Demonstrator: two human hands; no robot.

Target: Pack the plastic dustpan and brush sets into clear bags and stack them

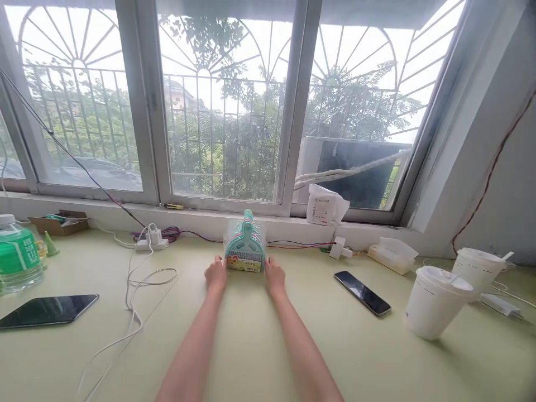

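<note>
A teal mini dustpan-and-brush set (248, 243), wrapped in clear plastic with a yellow label low on its front, stands on the table near the window wall. Several pieces seem stacked behind the front one. At its lower left edge, my left hand (216, 274) is closed with curled fingers. My right hand (275, 276) closes on the opposite lower edge. Between them the two hands grip the set by its sides; the fingertips are partly hidden.
Left are a green-labelled bottle (20, 254), a dark tablet (48, 310), a power strip (153, 241) and white cable (133, 296). On the right lie a phone (362, 292), lidded cups (438, 301) and a tissue pack (392, 255). A white packet (325, 205) rests on the sill.
</note>
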